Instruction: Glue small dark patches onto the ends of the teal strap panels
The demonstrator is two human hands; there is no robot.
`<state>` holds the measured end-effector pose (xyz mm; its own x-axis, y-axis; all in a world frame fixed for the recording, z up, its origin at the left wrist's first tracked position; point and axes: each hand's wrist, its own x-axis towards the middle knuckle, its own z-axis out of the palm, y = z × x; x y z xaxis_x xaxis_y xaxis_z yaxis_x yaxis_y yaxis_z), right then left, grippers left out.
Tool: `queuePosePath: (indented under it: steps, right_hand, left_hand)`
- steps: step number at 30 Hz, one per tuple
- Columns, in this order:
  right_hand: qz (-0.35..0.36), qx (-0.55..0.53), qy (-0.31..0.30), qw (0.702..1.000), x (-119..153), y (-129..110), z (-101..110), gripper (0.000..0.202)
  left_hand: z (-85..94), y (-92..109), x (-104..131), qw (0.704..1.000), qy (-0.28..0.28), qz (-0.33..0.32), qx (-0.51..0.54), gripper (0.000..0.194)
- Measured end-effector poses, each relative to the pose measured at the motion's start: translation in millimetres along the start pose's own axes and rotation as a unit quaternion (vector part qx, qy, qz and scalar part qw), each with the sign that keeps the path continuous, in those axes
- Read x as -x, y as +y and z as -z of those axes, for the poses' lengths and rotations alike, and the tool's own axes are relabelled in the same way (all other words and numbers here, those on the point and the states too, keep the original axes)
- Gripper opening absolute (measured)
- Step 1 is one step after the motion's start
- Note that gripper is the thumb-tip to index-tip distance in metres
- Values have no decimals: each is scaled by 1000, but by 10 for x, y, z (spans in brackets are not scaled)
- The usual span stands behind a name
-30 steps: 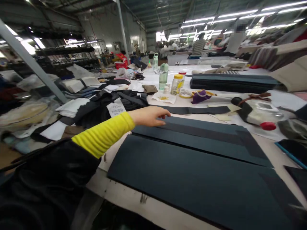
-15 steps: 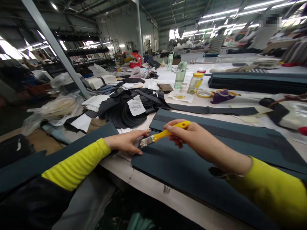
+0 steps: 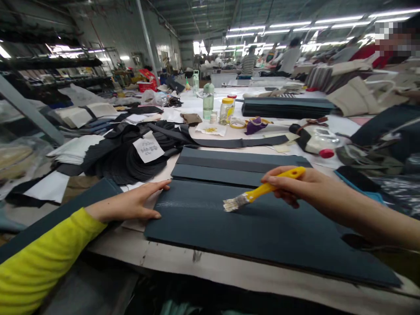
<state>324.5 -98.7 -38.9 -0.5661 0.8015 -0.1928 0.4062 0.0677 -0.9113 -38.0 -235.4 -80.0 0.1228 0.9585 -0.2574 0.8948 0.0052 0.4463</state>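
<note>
Dark teal panels (image 3: 262, 236) lie stacked at the near edge of the table (image 3: 170, 259), long axis along it. The left hand (image 3: 127, 203), fingers spread and gripping nothing, touches their left end. The right hand (image 3: 298, 186) pinches the yellow brush (image 3: 262, 191), bristles on the top panel, left of those fingers. Handwriting on the white tag (image 3: 147, 147) is unreadable.

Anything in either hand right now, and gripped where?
Right hand: yellow-handled brush, held by its handle, bristles on the dark panel. Left hand holds nothing; its fingertips rest at the dark panel's edge.
</note>
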Motion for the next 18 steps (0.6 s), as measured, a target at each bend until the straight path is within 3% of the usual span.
queuePosePath:
  steps: [3, 8, 14, 18]
  right_hand:
    - [-30, 2, 60, 998, 323, 244, 472, 44]
    - [-83, 22, 188, 978, 840, 579, 1076, 39]
    - [-169, -8, 301, 938, 1246, 740, 1480, 28]
    - [-189, 11, 332, 924, 1372, 913, 1714, 40]
  left_hand:
    - [-16, -64, -21, 1000, 4, 7, -7, 76]
    - [-84, -318, -69, 1000, 9, -17, -7, 69]
    - [-156, -726, -141, 999, 10, -30, -28, 73]
    - [-135, -776, -152, 998, 1, -36, -44, 74]
